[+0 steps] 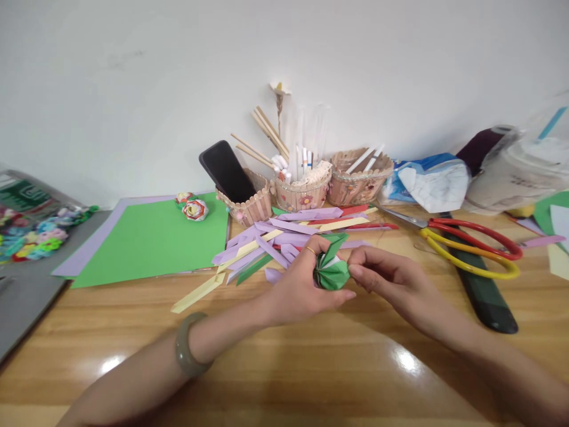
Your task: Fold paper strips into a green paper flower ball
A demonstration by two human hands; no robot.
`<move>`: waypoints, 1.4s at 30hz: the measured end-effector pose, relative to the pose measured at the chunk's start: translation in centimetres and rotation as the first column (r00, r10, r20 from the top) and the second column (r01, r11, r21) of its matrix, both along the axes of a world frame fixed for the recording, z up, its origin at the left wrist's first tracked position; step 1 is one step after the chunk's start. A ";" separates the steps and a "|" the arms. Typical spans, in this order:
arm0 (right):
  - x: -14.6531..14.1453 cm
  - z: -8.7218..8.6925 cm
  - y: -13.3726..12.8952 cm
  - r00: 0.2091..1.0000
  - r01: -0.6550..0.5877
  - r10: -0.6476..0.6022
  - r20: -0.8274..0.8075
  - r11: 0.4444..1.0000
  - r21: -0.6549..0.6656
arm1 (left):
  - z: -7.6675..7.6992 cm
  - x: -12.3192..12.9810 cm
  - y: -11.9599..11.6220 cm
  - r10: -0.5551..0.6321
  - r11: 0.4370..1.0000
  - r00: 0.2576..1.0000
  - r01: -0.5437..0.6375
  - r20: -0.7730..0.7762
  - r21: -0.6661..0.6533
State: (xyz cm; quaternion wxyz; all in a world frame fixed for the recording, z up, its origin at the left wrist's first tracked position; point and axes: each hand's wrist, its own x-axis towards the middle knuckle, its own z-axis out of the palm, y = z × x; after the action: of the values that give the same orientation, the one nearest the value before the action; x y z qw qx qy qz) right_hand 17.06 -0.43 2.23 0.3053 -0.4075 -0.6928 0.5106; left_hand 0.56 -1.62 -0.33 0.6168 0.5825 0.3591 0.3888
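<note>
Head view: folded green paper piece [331, 275], clamped in left hand [297, 292], right edge pinched by right hand [393, 277], was held near paper strips [297, 226]; pleats could have been crushed by overtight fingers.

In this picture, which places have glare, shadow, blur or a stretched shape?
Head view: two bright glare spots on the glossy wooden table, one between the forearms; soft shadow below the left hand. Head view: the lettering on the plastic cup is smeared, and the cup looks stretched near the right edge.
</note>
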 end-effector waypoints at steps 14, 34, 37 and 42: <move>0.3 -0.5 0.0 0.999 -0.020 0.019 0.043 1.000 0.019 | 0.3 0.0 0.1 0.052 0.993 0.994 -0.041 0.099 -0.111; 0.9 -0.1 0.6 0.975 0.166 -0.204 0.083 0.930 0.329 | -0.2 -0.6 1.2 -0.037 0.914 0.961 0.144 0.275 -0.379; 0.8 -0.1 0.5 0.967 0.138 -0.211 0.143 0.906 0.400 | -0.3 -0.7 1.4 0.046 0.943 0.987 0.009 0.156 -0.334; 0.8 -0.6 0.5 0.952 0.138 -0.237 0.193 0.896 0.421 | 0.0 -0.3 1.5 0.114 0.949 0.994 -0.109 -0.001 -0.296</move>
State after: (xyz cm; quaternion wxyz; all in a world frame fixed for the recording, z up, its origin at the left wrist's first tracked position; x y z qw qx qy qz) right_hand 17.88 0.11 1.67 0.3450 -0.4597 -0.7718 0.2718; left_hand 0.28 -0.07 -0.28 0.6768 0.4597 0.4405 0.3696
